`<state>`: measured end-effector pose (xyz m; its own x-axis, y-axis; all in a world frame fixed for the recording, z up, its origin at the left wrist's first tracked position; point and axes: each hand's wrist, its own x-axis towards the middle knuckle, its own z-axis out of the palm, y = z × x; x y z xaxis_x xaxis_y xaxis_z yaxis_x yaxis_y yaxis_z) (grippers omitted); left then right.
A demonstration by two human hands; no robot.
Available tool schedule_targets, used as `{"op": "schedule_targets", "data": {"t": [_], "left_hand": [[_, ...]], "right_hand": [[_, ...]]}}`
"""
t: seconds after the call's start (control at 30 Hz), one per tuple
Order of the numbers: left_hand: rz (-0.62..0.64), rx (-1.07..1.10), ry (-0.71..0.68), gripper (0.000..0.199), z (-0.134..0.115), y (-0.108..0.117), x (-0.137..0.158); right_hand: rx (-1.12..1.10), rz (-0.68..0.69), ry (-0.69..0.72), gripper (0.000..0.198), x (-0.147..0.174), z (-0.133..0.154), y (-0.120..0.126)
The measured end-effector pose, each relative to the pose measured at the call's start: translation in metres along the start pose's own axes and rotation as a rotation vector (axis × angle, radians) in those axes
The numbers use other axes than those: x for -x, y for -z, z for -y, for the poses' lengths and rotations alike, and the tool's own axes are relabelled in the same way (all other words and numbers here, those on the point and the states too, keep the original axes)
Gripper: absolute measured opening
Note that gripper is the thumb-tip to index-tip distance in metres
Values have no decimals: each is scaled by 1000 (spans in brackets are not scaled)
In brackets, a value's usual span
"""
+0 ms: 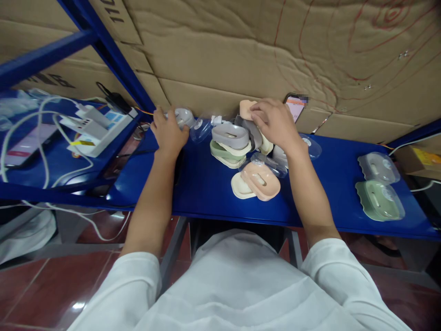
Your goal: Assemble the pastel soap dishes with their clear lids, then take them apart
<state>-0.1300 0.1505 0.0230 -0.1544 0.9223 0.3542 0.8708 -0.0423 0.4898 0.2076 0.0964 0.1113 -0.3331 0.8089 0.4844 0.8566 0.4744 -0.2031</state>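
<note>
You have subdued, diffuse light. Note glare on the floor (78, 305) at 8 o'clock and shadow beneath the worktop (205, 195) at 6 o'clock. Stacked soap dishes (229, 140) appear slightly soft; wide-angle distortion stretches the blue frame (113, 59) at 10 o'clock.

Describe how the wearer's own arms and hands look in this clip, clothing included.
Loose, whitish short sleeves end near the elbows, matching the plain top. Below them the forearms are bare. The left hand and right hand are ungloved; no watch, cable or marking shows on either arm.
</note>
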Motion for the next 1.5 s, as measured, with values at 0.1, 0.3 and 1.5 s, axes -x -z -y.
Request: {"op": "schedule_targets", "data": {"t": [0.1,0.3,1.5], "left_hand": [[89,-112,112,87,7,1,-2],[69,-168,183,89,4,-2,-2],[95,150,246,92,43,-16,-21]], "right_hand": [[-31,4,25,35,-1,2,-1],[-70,15,70,33,-1,16,-1],[185,455,249,38,-47,101,-115]]}}
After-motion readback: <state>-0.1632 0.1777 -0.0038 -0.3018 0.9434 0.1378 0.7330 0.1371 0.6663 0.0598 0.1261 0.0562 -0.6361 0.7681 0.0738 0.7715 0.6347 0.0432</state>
